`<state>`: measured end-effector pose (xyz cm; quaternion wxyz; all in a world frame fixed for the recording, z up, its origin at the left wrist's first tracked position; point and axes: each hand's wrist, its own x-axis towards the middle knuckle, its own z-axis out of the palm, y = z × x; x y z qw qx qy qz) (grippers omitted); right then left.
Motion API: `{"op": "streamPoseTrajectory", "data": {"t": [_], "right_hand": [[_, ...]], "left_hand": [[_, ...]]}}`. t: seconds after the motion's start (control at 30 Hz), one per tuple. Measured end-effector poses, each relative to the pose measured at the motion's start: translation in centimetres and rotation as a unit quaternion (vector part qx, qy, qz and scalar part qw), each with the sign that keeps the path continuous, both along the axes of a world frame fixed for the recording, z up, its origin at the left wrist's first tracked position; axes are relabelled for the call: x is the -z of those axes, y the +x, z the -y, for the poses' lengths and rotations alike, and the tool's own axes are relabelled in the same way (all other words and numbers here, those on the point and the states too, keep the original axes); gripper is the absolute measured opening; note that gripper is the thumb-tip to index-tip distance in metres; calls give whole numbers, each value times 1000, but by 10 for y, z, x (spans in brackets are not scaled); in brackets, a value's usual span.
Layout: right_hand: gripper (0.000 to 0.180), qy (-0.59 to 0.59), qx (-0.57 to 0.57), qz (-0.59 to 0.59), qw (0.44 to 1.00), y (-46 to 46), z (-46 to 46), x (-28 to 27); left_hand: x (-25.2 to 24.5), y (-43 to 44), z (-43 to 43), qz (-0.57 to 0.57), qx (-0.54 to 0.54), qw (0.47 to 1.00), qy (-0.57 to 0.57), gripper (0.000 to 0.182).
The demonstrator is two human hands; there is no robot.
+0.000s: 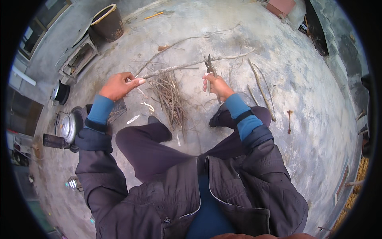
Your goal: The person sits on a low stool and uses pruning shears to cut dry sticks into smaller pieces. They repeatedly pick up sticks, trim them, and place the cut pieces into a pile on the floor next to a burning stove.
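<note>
My left hand [121, 85] grips the near end of a long dry branch [176, 67], which slants up to the right across the view. In my right hand [217, 86] is a pair of pruning shears [209, 66], their metal blades upward at the branch; whether the blades touch it I cannot tell. Beneath the branch, between my feet, lies a heap of thin cut twigs [171, 98] on the concrete floor. A thinner curved branch [167, 49] rests on the floor beyond. Right of my right hand lie several loose sticks [261, 85].
At the upper left stand a brown bucket [107, 25] and a worn box-like frame [79, 56]. A lidded metal pot [69, 128] is beside my left arm, with a black pot [61, 92] farther out. A reddish box [280, 7] sits at the upper right.
</note>
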<state>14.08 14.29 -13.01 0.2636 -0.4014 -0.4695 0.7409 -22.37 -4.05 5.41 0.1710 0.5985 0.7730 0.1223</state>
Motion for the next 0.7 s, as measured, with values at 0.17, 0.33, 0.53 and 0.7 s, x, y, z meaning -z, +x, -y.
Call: {"op": "streamPoseTrajectory", "data": {"t": [0.17,0.33,0.53,0.7], "right_hand": [[37,-132,-12,-44,990,-42,62,51],[39,-248,-56,-122,959,-63,114,95],[40,-313,2,-163,936,-51,124,139],[37,-339,45,-193,920,-37,112,159]], "left_hand": [[-11,-4,19,-124,-14,991,44,77],[13,0,18,-374,88,898,213,69],[49,22,-17,-405,149,881,195,71],[69,50,-59,-424,176,865,202,72]]}}
